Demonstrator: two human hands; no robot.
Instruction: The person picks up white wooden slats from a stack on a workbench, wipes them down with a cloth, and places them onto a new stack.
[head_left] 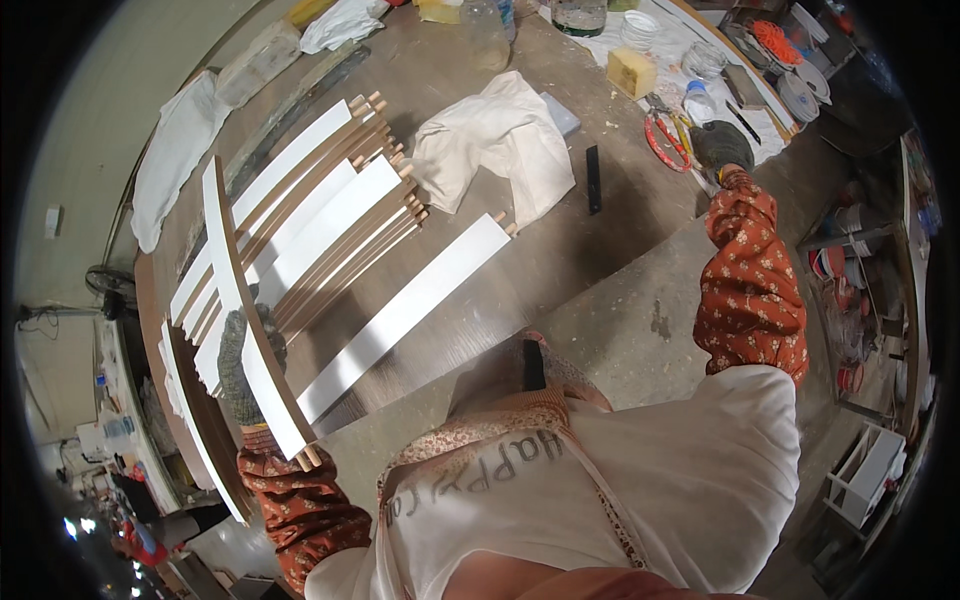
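My left hand (240, 375), in a grey work glove, is wrapped round a long white slat (232, 270) with brown edges and wooden dowels at its near end. The slat is held above a stack of similar white slats (330, 200) with dowel ends. One single white slat (410, 310) lies apart, to the right of the stack. My right hand (722, 147), in a dark glove, is at the far right of the table, its fingers curled. What they hold, if anything, is hidden. Beside it lie red-handled pliers (664, 143) and a yellow-handled tool (685, 132).
A crumpled off-white cloth (500, 140) lies mid-table beside a black strip (594, 180). Behind my right hand are a yellow sponge block (631, 73), a small clear bottle (698, 100) and jars. Another white slat (200, 420) stands at the left edge. Shelves line the right.
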